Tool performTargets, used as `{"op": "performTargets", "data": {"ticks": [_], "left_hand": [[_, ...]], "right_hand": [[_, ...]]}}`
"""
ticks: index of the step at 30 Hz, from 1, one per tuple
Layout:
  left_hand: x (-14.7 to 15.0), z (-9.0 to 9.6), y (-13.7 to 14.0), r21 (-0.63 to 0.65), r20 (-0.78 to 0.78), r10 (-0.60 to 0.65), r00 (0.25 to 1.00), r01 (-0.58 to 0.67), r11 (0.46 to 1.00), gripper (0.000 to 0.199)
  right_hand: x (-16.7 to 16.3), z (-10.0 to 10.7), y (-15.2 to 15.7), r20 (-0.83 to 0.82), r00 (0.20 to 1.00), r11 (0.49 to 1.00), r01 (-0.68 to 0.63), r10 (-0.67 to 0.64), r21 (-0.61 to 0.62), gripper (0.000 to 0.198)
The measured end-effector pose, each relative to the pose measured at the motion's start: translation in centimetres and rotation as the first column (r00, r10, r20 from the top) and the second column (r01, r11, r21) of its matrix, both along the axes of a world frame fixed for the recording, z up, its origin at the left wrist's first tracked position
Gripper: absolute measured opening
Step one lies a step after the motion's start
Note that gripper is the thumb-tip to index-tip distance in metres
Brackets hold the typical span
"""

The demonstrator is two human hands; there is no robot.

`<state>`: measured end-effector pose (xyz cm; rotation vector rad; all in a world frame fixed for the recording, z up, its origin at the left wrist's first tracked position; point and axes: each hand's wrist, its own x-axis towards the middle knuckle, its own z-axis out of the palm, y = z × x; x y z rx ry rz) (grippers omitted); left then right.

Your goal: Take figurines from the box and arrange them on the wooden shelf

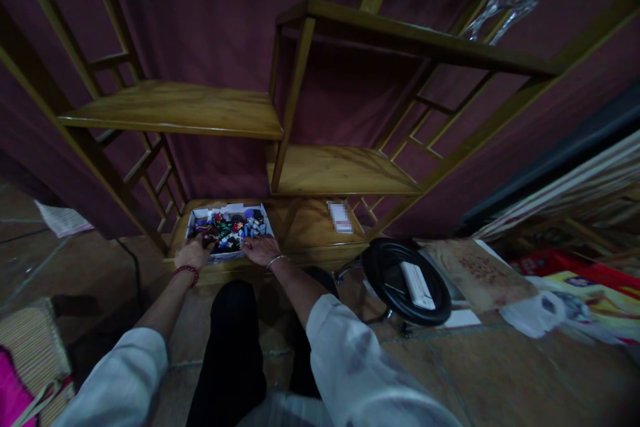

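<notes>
A shallow, light-coloured box (269, 217) sits on the lowest wooden shelf, filled with a jumble of small colourful figurines (231, 230). At its near left corner is my left hand (194, 253), with a red bead bracelet at the wrist. Its fingers curl in among the figurines, and what they hold is too small and dark to make out. My right hand (261, 251), wearing a thin bangle, reaches over the near right edge. Its fingers lie apart, touching the figurines, and I see nothing gripped in them.
Wooden shelving (175, 107) rises in front, with overhanging boards above the box. Right of the box lies a blurred white card (341, 216). A black round stool (380, 267) bears a white packet (417, 285). Plastic bags (537, 310) lie at right, a woven mat (30, 340) at left.
</notes>
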<state>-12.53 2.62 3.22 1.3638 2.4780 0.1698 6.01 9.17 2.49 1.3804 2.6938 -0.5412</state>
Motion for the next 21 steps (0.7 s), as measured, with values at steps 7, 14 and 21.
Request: {"op": "performTargets", "data": {"ticks": [7,14,21], "left_hand": [[-0.06,0.11,-0.06,0.001,-0.02,-0.016,1.0,0.016,1.0,0.056],[0.0,0.0,0.04,-0.019,-0.045,-0.037,0.998,0.036,0.999,0.054],[0.16,0.12,-0.02,-0.035,-0.031,-0.023,0.999,0.022,0.999,0.052]], "right_hand": [[-0.06,0.32,0.0,0.003,1.0,1.0,0.002,-0.002,-0.009,0.046],[-0.02,0.37,-0.2,-0.004,1.0,1.0,0.016,-0.016,-0.006,0.046],[0.06,-0.14,-0.07,-0.006,1.0,1.0,0.001,-0.001,0.014,0.048]]}}
